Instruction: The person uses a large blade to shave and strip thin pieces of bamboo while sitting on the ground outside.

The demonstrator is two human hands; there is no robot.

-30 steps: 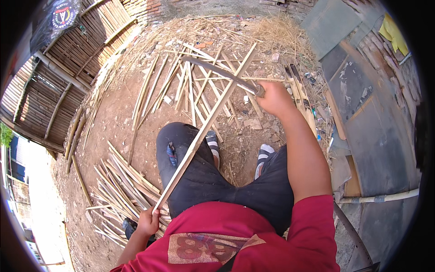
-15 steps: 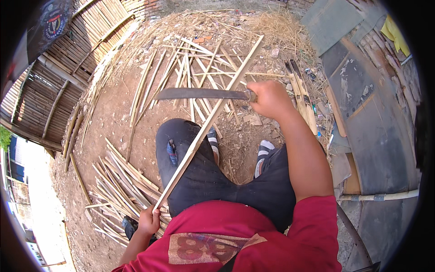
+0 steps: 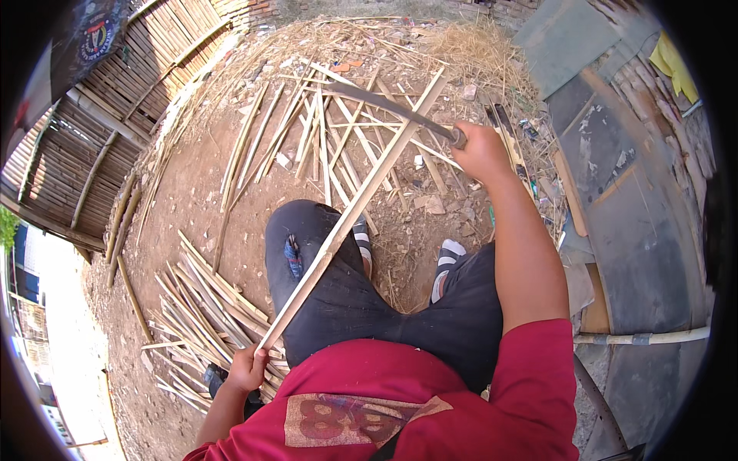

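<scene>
My left hand [image 3: 247, 367], low at the left beside my hip, is closed round the near end of a long pale bamboo strip [image 3: 336, 240]. The strip slants across my right-angled left knee and up to the far right. My right hand [image 3: 481, 154] grips the handle of a machete [image 3: 384, 104], whose dark blade points to the far left. The blade crosses the strip near its far end; whether it touches cannot be told. Several loose bamboo strips [image 3: 307, 138] lie on the ground ahead of my feet.
A pile of cut bamboo strips [image 3: 204, 307] lies by my left side. At the far left stands a bamboo slat wall [image 3: 84, 157]. Dark worn boards [image 3: 626, 207] lie along the right, with a pale pole [image 3: 669, 335] across them. Dry straw [image 3: 477, 50] covers the back.
The machete has moved farther along the strip toward its far end, and its blade has tilted, tip farther away. My right hand has shifted slightly right; my left hand stays nearly put.
</scene>
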